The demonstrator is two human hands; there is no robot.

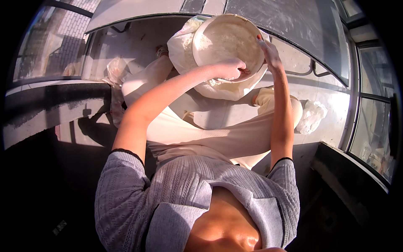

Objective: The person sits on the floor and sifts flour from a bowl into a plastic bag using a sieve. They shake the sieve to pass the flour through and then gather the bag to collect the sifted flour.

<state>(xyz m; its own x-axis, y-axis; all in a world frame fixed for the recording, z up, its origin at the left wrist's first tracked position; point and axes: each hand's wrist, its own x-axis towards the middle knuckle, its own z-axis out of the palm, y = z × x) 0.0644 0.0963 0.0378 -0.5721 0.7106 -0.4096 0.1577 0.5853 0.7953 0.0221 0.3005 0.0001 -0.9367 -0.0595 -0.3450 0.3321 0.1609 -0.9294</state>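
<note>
A wide, round, pale basin (220, 41) is tilted over an open white plastic bag (179, 47) between my knees. Whitish powder coats the basin's inner wall, and loose white powder (214, 82) lies in the bag by its near rim. My right hand (270, 53) grips the basin's right side, thumb up at the rim and the other fingers mostly hidden. My left hand (231, 68), dusted white, reaches over the near rim with its fingers curled inside. Shadow covers those fingertips, so whether they hold anything is unclear.
A dark-topped table (283, 34) stands just beyond the basin, with bent metal legs (302, 71) below. Crumpled plastic bags lie on the floor at the right (312, 116) and left (117, 71). Low walls with windows flank both sides. My bent legs (207, 135) surround the bag.
</note>
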